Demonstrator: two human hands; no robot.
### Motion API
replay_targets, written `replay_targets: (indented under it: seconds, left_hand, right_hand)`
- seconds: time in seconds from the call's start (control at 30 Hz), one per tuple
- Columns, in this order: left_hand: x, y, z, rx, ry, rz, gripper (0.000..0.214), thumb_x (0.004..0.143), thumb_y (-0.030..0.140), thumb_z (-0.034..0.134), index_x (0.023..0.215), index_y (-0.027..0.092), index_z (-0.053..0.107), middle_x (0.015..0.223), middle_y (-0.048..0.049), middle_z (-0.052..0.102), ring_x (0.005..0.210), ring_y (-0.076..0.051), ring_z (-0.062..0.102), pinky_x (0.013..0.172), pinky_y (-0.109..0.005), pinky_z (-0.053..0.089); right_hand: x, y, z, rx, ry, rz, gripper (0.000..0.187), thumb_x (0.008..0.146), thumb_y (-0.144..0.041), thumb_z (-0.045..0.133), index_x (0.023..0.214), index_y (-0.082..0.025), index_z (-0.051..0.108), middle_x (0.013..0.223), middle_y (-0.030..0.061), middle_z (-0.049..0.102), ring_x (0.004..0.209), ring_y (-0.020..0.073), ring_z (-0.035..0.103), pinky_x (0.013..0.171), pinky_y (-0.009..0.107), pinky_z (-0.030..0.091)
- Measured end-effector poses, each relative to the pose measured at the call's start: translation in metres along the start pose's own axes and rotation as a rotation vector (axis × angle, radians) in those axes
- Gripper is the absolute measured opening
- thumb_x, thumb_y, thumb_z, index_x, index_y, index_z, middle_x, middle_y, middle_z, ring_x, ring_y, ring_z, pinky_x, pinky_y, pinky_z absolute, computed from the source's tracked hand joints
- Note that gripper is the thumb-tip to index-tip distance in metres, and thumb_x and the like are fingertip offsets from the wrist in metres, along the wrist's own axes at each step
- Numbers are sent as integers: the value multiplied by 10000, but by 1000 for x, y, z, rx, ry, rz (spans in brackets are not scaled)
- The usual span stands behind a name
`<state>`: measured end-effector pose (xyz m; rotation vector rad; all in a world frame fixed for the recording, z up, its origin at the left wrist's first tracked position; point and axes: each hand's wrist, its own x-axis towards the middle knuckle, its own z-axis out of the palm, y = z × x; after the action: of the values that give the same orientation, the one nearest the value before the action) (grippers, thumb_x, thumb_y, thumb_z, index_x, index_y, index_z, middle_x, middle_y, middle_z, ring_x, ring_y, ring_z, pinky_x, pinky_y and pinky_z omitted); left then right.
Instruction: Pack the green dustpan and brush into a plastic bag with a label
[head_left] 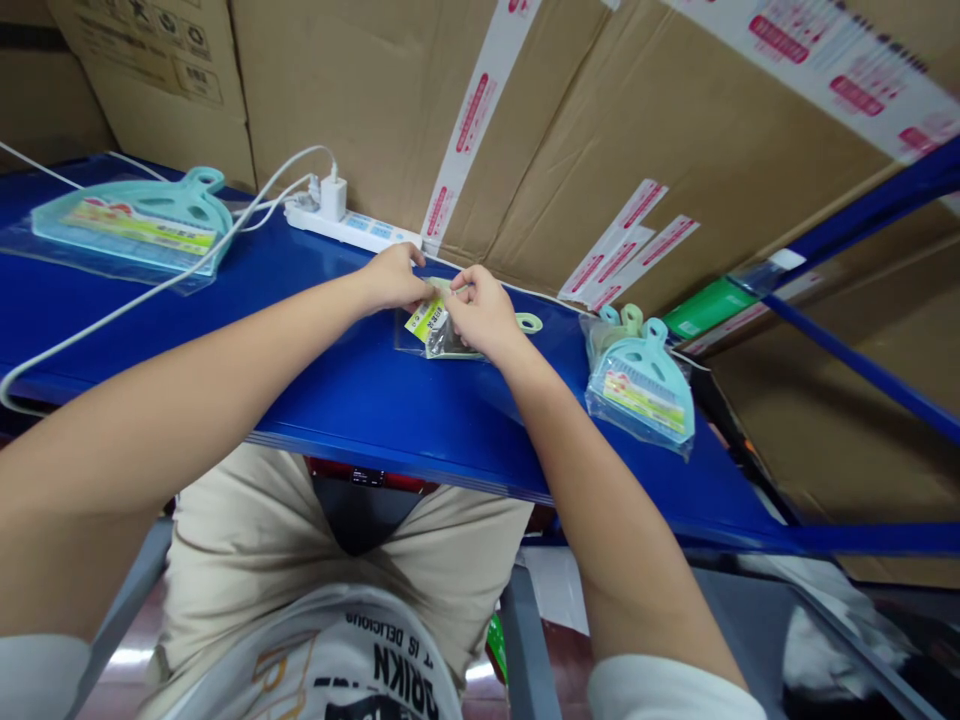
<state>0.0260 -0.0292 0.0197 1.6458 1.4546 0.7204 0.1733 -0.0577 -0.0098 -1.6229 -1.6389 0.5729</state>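
Note:
My left hand point(394, 278) and my right hand point(484, 312) meet over the middle of a blue shelf point(337, 390). Both pinch the top of a small clear plastic packet point(435, 332) with a yellow label, which lies on the shelf. Fingers of both hands are closed on the packet's edge. A pale green loop handle point(529, 322) pokes out from behind my right hand. What is inside the packet is mostly hidden by my hands.
A teal dustpan in a clear bag point(131, 225) lies at the far left. A stack of bagged teal dustpans point(639, 380) sits at the right. A white power strip point(349, 225) with a plugged charger and cable point(112, 310) runs along taped cardboard boxes point(600, 130) behind.

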Motion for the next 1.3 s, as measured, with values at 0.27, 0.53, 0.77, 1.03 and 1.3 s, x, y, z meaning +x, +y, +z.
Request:
replay_targets:
  seconds: [0.27,0.53,0.77,1.03,1.3]
  left_hand:
    - [-10,5,-9,-89,-95,-90,643,867,-44,814,1467,124,660,688,52,625,700,-168,727,769,-268,578]
    - [-2,3,-8,-196,18,-73,467,888,-23,836,1295,160,699,675,46,609,707,-164,698,804,-296,578]
    - [-5,4,1,-285,-42,-98,489,897,-65,825,1339,93,689,742,21,655,675,-120,683,768,-266,597]
    - [-9,4,6,-281,-108,-101,533,891,-88,802,1375,96,674,768,13,698,684,-118,722,800,-259,624]
    - [4,-8,5,-251,-94,-43,629,850,-49,871,1410,121,639,838,-26,716,743,-164,746,800,-318,649]
  right_hand:
    - [5,6,1,-29,25,-29,198,871,-188,659,915,-275,487,792,-20,649,807,196,662,763,325,538]
    - [6,7,-1,-32,7,-32,163,901,-227,650,937,-272,497,801,-19,655,824,188,666,765,305,528]
    - [7,8,-4,-33,-6,-50,186,909,-214,668,926,-270,491,849,-11,669,844,180,655,765,295,519]
    - [7,5,-3,-28,-17,-37,184,895,-187,684,936,-265,523,820,-20,647,785,173,626,733,296,507]
    - [13,11,-34,-145,56,-17,122,897,-139,604,959,-244,606,825,12,666,820,223,674,820,369,559]
